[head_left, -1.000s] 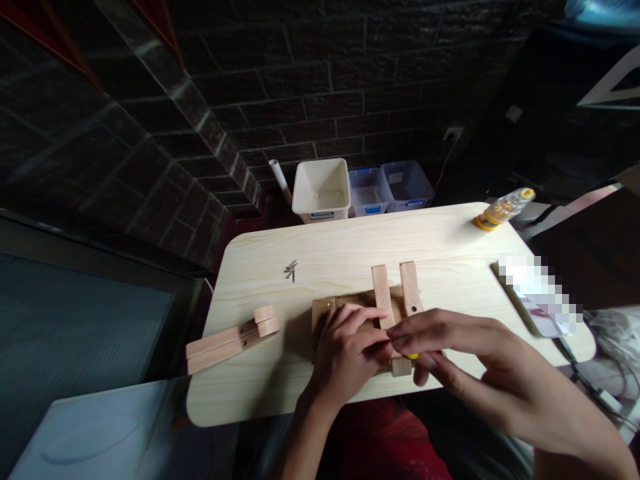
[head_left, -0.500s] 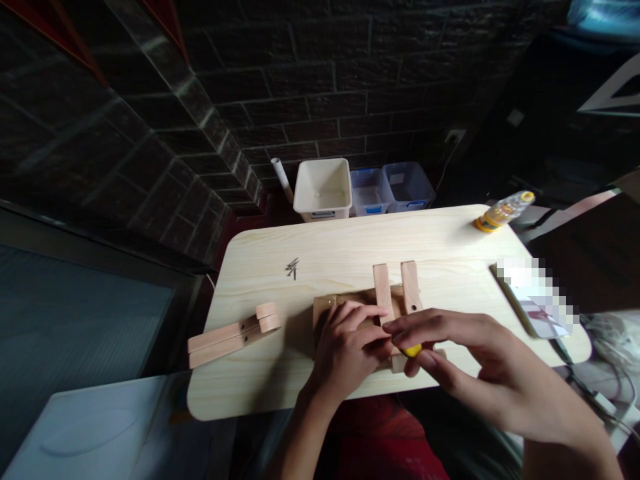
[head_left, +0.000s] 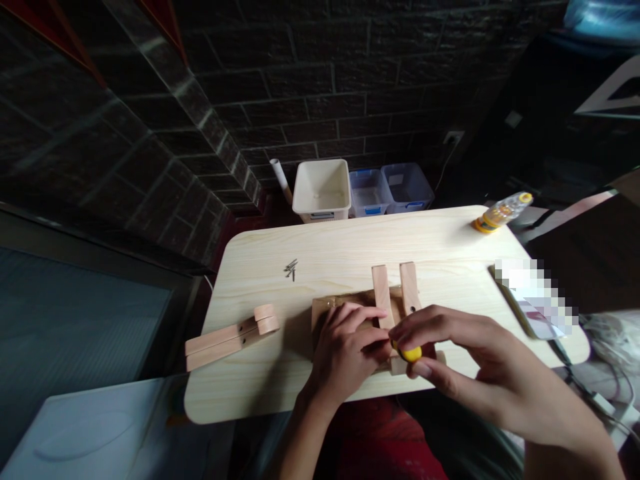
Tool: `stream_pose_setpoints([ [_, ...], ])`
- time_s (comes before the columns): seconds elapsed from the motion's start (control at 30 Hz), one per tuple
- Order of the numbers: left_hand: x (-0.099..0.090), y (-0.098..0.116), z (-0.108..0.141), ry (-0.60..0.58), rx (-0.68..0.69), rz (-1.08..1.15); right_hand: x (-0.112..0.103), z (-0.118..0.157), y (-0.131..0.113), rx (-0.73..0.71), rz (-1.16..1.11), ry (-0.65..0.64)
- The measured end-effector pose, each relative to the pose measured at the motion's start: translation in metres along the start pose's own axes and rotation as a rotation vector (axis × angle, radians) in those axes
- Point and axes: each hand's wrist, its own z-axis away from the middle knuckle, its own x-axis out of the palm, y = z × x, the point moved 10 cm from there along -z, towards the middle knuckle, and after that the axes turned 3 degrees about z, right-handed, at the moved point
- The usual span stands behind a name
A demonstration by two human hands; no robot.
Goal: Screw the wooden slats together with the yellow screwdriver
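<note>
My right hand [head_left: 467,350] pinches the rounded yellow handle of a screwdriver [head_left: 411,353] between thumb and fingers. Its shaft and tip are hidden from me. Close beside it, my left hand [head_left: 347,343] bends its fingers against a pale wooden bar [head_left: 381,293], gripping it over a brown cardboard box [head_left: 319,320]. A second wooden bar [head_left: 409,283] with a dark hole lies to the right, roughly parallel. The near ends of both bars are largely covered by my hands.
Several dark screws [head_left: 291,269] lie on the wood-grain table [head_left: 340,247]. Two joined wooden bars [head_left: 220,347] with rounded end pieces rest at the left. A clear-and-yellow bottle [head_left: 503,213] and a phone-like device [head_left: 530,303] are at the right. Plastic bins [head_left: 323,190] stand behind.
My right thumb and fingers have shifted slightly around the yellow handle, exposing more of it. The left hand stays in place on the wooden bar.
</note>
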Motion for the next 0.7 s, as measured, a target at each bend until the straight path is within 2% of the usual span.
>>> stream_pose_setpoints([
  [0.27,-0.0001,0.0006,0.0004,-0.001,0.003,0.003,-0.0027,0.0039,0.0034,0.041,-0.005,0.027],
  [0.47,-0.0019,0.001,-0.0012,0.006,-0.007,0.024,0.0006,0.0005,-0.0051,-0.029,0.003,-0.015],
  [0.7,-0.0024,-0.0001,-0.0005,0.032,0.001,0.039,-0.0017,0.0003,-0.0059,-0.044,0.007,0.001],
])
